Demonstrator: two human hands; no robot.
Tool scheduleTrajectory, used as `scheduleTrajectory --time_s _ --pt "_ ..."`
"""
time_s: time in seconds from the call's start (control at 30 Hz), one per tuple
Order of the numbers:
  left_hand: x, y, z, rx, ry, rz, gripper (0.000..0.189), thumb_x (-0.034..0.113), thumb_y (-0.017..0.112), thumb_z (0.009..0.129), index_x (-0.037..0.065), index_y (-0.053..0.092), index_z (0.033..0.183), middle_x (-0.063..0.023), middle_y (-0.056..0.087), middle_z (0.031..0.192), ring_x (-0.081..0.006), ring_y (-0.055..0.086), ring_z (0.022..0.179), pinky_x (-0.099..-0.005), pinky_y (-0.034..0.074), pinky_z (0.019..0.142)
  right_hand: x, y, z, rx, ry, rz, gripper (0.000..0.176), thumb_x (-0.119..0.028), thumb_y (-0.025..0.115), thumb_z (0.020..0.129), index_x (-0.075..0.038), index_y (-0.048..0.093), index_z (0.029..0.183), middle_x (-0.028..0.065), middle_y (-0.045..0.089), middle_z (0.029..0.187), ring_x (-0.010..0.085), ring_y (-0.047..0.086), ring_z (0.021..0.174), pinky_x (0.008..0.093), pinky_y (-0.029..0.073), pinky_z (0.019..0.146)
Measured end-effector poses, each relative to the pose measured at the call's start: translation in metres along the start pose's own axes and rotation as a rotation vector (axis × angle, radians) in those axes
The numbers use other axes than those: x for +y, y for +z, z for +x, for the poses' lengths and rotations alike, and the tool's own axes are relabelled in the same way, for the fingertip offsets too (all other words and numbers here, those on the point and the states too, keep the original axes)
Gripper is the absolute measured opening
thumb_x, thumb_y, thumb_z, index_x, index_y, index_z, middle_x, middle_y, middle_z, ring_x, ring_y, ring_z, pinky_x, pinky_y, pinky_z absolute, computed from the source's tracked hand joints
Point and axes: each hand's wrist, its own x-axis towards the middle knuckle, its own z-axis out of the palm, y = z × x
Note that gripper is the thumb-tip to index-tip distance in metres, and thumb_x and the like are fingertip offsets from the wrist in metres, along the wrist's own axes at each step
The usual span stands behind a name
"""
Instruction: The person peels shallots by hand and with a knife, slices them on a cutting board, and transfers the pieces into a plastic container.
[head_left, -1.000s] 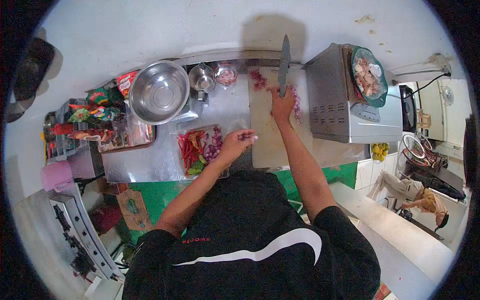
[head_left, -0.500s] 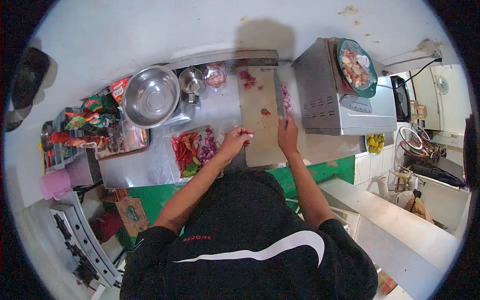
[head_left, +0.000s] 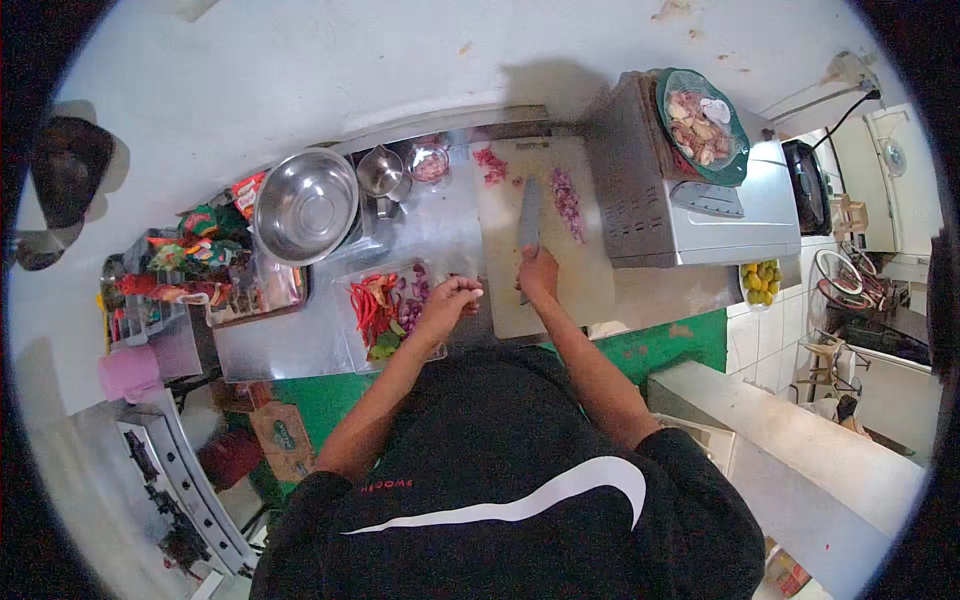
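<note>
In my right hand (head_left: 538,272) is a kitchen knife (head_left: 531,212), its blade pointing away from me over the middle of the pale cutting board (head_left: 515,318). A long pile of chopped shallots (head_left: 567,205) lies right of the blade. Reddish chopped bits (head_left: 490,166) sit at the board's far left corner. My left hand (head_left: 448,308) is beside the board's left edge with fingers curled together; whatever they hold is too small to make out. Near it, a clear tray (head_left: 352,345) holds red chillies (head_left: 370,305), shallots (head_left: 413,288) and green leaves (head_left: 386,342).
A steel bowl (head_left: 306,205), a metal cup (head_left: 381,172) and a small glass bowl (head_left: 429,163) stand at the back left. On the right, an oven (head_left: 700,230) carries a green basket (head_left: 742,160) of food pieces. Yellow-green citrus fruits (head_left: 760,284) lie beyond it.
The knife has moved left from beside the chopped shallots to mid-board. My left hand has drawn back leftward off the board. The small red pile at mid-board no longer shows there.
</note>
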Motion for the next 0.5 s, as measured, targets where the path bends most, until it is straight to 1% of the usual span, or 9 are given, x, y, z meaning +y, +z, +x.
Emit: scheduleTrajectory --time_s 0.03,0.07,0.13,0.2,0.23,0.27,0.37,0.43,0.5 --pt "-0.001 -0.004 -0.003 0.003 0.000 0.000 0.018 0.012 0.063 0.088 0.006 0.061 0.105 -0.0001 0.061 0.086 -0.0087 0.058 0.075 -0.0230 0.050 0.069 -0.021 -0.002 -0.009 -0.068 0.177 0.101 0.040 -0.030 0.043 0.097 0.007 0.057 0.092 0.0282 0.063 0.082 0.0466 0.062 0.080 0.0514 0.049 0.074" --pt "-0.002 -0.007 -0.006 0.025 0.001 -0.045 0.016 0.013 0.063 0.089 0.006 0.062 0.104 0.0001 0.061 0.086 -0.0085 0.058 0.075 -0.0232 0.050 0.069 -0.019 0.008 -0.006 -0.071 0.176 0.100 0.040 -0.030 0.043 0.097 0.007 0.057 0.092 0.0282 0.063 0.082 0.0466 0.062 0.080 0.0514 0.049 0.074" --pt "-0.003 -0.013 -0.012 0.053 -0.001 -0.096 0.015 0.014 0.063 0.089 0.007 0.062 0.102 0.0002 0.061 0.085 -0.0083 0.059 0.075 -0.0234 0.050 0.069 0.003 0.036 0.008 -0.008 0.120 0.151 0.038 -0.032 0.045 0.099 0.003 0.055 0.089 0.0138 0.057 0.061 0.0250 0.060 0.048 0.0399 0.050 0.047" --pt "0.000 -0.016 -0.019 0.092 0.003 -0.070 0.015 0.014 0.063 0.089 0.007 0.062 0.103 0.0005 0.062 0.086 -0.0082 0.059 0.075 -0.0227 0.050 0.069 0.038 0.072 0.038 0.025 0.038 0.073 0.037 -0.032 0.046 0.098 0.003 0.055 0.090 0.0135 0.057 0.061 0.0243 0.060 0.048 0.0396 0.049 0.047" --pt "0.000 -0.018 -0.021 0.093 0.002 -0.072 0.015 0.014 0.063 0.089 0.007 0.062 0.103 0.0005 0.062 0.086 -0.0082 0.059 0.075 -0.0227 0.050 0.069 0.045 0.082 0.049 0.064 -0.043 0.001 0.035 -0.031 0.047 0.098 0.002 0.055 0.090 0.0131 0.056 0.061 0.0236 0.059 0.048 0.0394 0.049 0.047" --pt "0.000 -0.020 -0.021 0.083 0.020 -0.078 0.016 0.015 0.063 0.089 0.007 0.062 0.103 0.0007 0.062 0.086 -0.0080 0.059 0.075 -0.0222 0.050 0.070 0.040 0.083 0.054 0.063 -0.043 -0.001 0.035 -0.031 0.047 0.098 0.002 0.055 0.090 0.0131 0.056 0.061 0.0236 0.059 0.048 0.0394 0.049 0.047" --pt "0.011 -0.016 -0.025 0.078 0.006 -0.047 0.016 0.016 0.063 0.089 0.007 0.062 0.103 0.0008 0.062 0.086 -0.0076 0.059 0.075 -0.0215 0.049 0.070 0.029 0.076 0.054 0.070 -0.103 0.013 0.032 -0.029 0.049 0.097 0.001 0.055 0.090 0.0135 0.057 0.062 0.0230 0.058 0.048 0.0387 0.049 0.047" --pt "0.017 -0.011 -0.024 0.076 -0.026 -0.008 0.017 0.016 0.063 0.090 0.006 0.061 0.103 0.0008 0.062 0.086 -0.0074 0.059 0.075 -0.0213 0.049 0.070 0.026 0.064 0.050 0.230 -0.229 0.056 0.032 -0.029 0.050 0.097 0.002 0.056 0.090 0.0145 0.059 0.065 0.0237 0.059 0.047 0.0390 0.048 0.047" --pt "0.018 -0.006 -0.020 0.019 0.035 -0.041 0.018 0.017 0.063 0.091 0.004 0.061 0.103 0.0008 0.061 0.086 -0.0072 0.059 0.075 -0.0213 0.049 0.070 0.005 0.026 0.024 0.180 -0.236 0.041 0.031 -0.028 0.051 0.096 0.002 0.057 0.091 0.0158 0.060 0.067 0.0263 0.060 0.050 0.0404 0.049 0.050"
